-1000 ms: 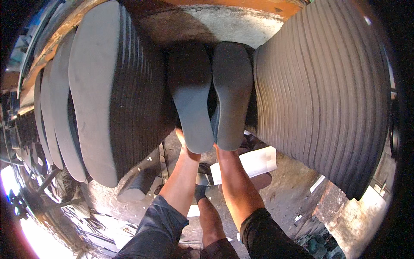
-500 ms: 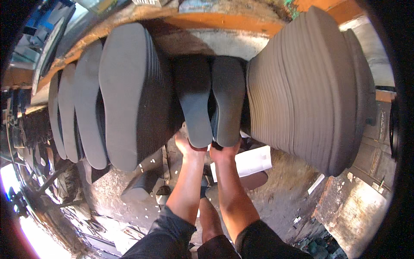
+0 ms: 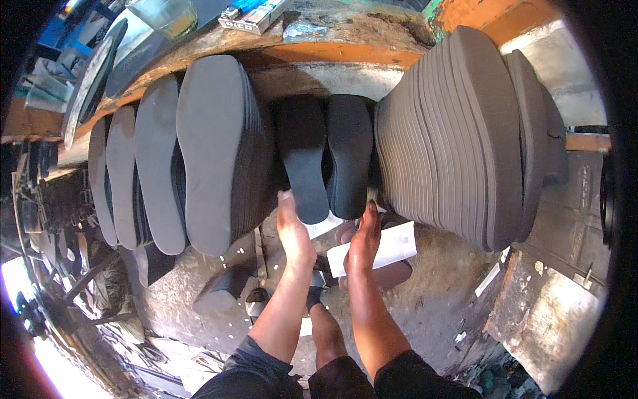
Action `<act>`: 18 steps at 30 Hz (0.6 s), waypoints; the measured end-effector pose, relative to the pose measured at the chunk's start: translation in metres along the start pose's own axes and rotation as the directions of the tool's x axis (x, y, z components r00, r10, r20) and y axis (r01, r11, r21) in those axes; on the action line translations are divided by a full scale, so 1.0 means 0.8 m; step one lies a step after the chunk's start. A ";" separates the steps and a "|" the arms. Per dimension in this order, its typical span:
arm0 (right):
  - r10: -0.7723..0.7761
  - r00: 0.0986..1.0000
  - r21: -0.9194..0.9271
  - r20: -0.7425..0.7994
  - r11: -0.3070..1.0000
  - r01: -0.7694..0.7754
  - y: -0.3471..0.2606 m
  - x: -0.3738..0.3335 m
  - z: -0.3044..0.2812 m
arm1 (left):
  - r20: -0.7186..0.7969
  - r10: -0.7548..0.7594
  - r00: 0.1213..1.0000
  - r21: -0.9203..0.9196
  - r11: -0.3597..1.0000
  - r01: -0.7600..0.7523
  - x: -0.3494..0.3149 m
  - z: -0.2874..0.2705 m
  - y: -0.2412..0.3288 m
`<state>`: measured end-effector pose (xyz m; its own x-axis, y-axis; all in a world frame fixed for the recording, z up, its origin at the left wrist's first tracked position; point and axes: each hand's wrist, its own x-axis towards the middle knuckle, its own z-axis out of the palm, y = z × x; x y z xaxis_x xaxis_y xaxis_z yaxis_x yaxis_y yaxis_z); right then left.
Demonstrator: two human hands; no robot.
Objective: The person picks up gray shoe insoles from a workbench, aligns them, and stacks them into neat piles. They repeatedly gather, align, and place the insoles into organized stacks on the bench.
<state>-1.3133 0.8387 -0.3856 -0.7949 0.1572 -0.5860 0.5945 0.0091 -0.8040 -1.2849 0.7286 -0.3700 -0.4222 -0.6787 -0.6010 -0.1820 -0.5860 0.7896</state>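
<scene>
Two side-by-side stacks of dark shoe soles stand in the middle, the left stack (image 3: 304, 156) a little longer at its near end than the right stack (image 3: 350, 153). My left hand (image 3: 294, 233) is at the outer side of the left stack's near end, its fingers stretched upward and partly hidden by the soles. My right hand (image 3: 365, 236) lies along the outer side of the right stack's near end, fingers extended. Whether either palm touches the soles I cannot tell. Neither hand is wrapped round anything.
Thick grey sole stacks (image 3: 212, 153) stand at left, and a large fanned brown-grey sole stack (image 3: 432, 146) at right. A wooden ledge (image 3: 345, 41) behind carries a small box (image 3: 254, 16) and a glass (image 3: 166, 16). White paper (image 3: 389, 247) and loose soles lie below.
My hands have moved apart, from beneath the near ends of the two middle stacks to their outer sides. The view has shifted slightly, showing more of the ledge.
</scene>
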 end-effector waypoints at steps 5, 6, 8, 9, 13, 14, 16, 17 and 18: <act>-0.168 0.961 -0.444 0.219 0.860 0.251 -0.021 0.042 0.020 | 0.085 -0.015 0.996 0.456 0.890 -0.025 0.010 0.004 0.005; -0.176 0.961 -0.506 0.215 0.821 0.264 -0.025 0.044 0.022 | 0.115 0.007 0.993 0.496 0.866 -0.063 0.014 0.003 0.004; -0.125 0.976 -0.530 0.176 0.824 0.201 -0.031 0.046 0.024 | 0.142 -0.009 0.990 0.483 0.873 -0.062 0.020 0.001 0.000; -0.059 0.989 -0.564 0.138 0.816 0.128 -0.032 0.042 0.022 | 0.120 -0.021 0.993 0.481 0.876 -0.039 0.022 -0.001 -0.003; -0.150 0.985 -0.689 0.080 0.706 0.163 -0.030 0.036 0.014 | 0.090 -0.092 0.992 0.660 0.752 0.010 0.031 -0.005 -0.011; -0.107 0.985 -0.663 0.133 0.730 0.169 -0.032 0.037 0.008 | 0.155 -0.076 0.985 0.635 0.772 -0.041 0.030 -0.005 -0.010; -0.005 0.995 -0.591 0.096 0.804 0.061 -0.033 0.045 0.004 | 0.179 -0.065 0.982 0.612 0.788 -0.059 0.023 -0.010 -0.006; -0.025 0.996 -0.568 0.083 0.820 0.068 -0.032 0.048 0.003 | 0.183 0.002 0.983 0.626 0.771 -0.118 0.019 -0.017 -0.001; 0.024 0.999 -0.537 0.037 0.844 0.000 -0.035 0.052 -0.001 | 0.207 0.083 0.975 0.557 0.809 -0.187 0.009 -0.032 0.003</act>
<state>-1.3625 0.8456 -0.3873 -0.7847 0.1205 -0.6081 0.5665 0.5377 -0.6245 -1.2654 0.7111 -0.3755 -0.6103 -0.6185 -0.4949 -0.5627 -0.1012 0.8204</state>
